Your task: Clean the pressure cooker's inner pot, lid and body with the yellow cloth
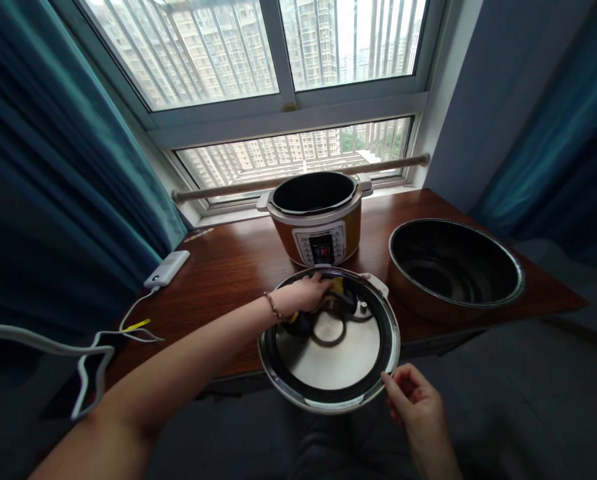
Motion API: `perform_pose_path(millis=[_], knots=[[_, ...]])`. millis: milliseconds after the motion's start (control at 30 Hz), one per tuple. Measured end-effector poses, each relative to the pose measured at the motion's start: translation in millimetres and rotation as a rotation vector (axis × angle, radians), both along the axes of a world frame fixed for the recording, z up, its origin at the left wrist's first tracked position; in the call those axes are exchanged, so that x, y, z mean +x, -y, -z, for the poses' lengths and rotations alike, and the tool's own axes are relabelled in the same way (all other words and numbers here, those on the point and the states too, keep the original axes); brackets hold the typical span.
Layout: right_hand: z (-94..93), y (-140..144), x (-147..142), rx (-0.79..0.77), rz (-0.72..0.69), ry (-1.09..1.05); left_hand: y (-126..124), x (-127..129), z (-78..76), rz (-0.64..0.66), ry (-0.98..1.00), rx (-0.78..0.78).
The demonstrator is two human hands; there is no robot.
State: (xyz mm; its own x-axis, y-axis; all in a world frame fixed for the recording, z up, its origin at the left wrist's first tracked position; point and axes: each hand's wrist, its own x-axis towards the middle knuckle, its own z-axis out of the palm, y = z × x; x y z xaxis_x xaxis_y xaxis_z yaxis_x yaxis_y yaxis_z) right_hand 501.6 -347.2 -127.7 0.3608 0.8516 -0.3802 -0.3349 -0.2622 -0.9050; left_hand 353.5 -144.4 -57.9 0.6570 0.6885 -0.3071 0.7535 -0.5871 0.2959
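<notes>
An upturned pressure cooker lid (351,360), with a shiny metal rim and a dark sealing ring, lies at the table's front edge. On its inner side is a coiled dark cord (329,343) with dark and yellow parts beside it. My left hand (309,293) reaches into the lid, its fingers bent down at the cord; the fingertips are partly hidden. At the lid's lower right, my right hand (415,397) pinches the rim between thumb and fingers. Behind the lid stands the lidless electric pressure cooker (273,230), its control panel facing me.
A large dark-lined pot (458,303) stands on the right of the wooden table (213,267). A white power bank (167,269) with a white cable (133,310) lies at the left. Blue curtains (78,153) hang at both sides, and a barred window is behind.
</notes>
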Motion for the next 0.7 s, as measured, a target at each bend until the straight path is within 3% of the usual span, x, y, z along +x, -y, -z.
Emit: perform_pose_path(millis=[133,300,533,700], knots=[[-3.7,-1,-2,0.006,0.000,0.003,-11,23,16.5,-0.087,0.089,0.048],[-8.5,1,-6,-0.011,0.006,0.017,15,52,20.3,-0.061,0.099,0.028],[-5.5,3,-12,-0.009,0.010,0.031,81,44,6.7,0.288,0.268,-0.047],[4.4,8,-23,-0.030,0.035,-0.001,70,22,-23.7,0.590,-0.035,-0.376]])
